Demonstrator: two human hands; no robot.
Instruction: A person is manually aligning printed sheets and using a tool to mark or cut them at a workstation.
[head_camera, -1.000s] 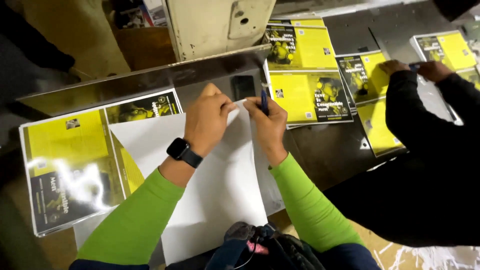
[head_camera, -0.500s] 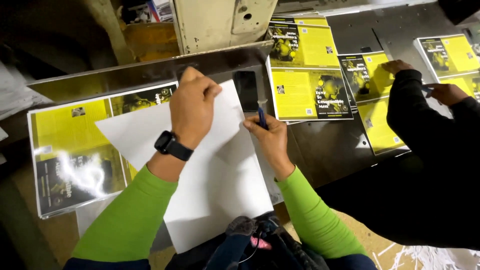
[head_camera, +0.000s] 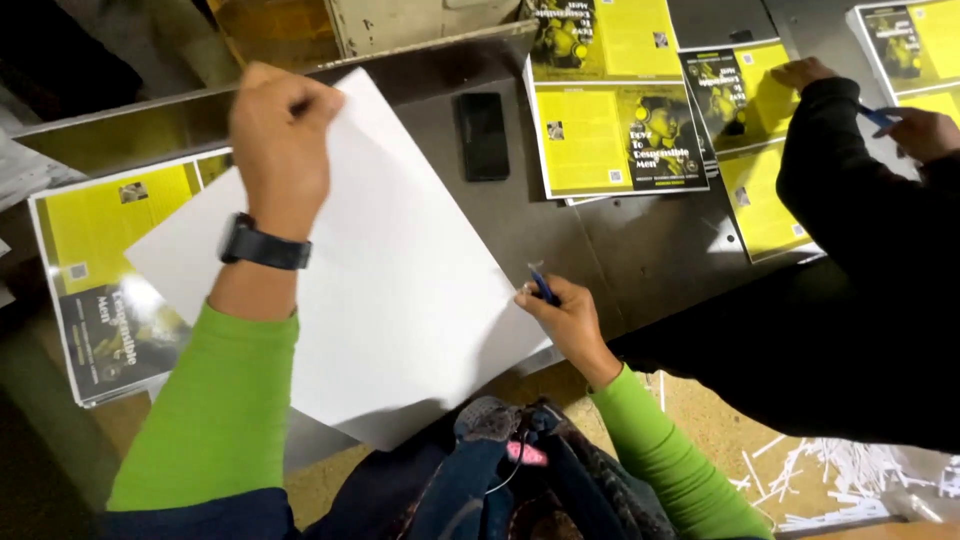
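Print shop or bindery: metal counter bearing stacks of yellow printed covers, paper trimmings littering the floor.

Matt white paper sheet (glossy yellow covers beside) on dull metal table.

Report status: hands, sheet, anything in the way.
Left hand grips white sheet top corner. Right hand holds blue pen at sheet's edge. Black phone lies beyond, apart.

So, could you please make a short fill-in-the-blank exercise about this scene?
1. The left hand grips the top corner of a ____ sheet.
2. The right hand holds a ____ pen.
3. The wrist with the watch wears a ____ sleeve.

Missing words: white; blue; green
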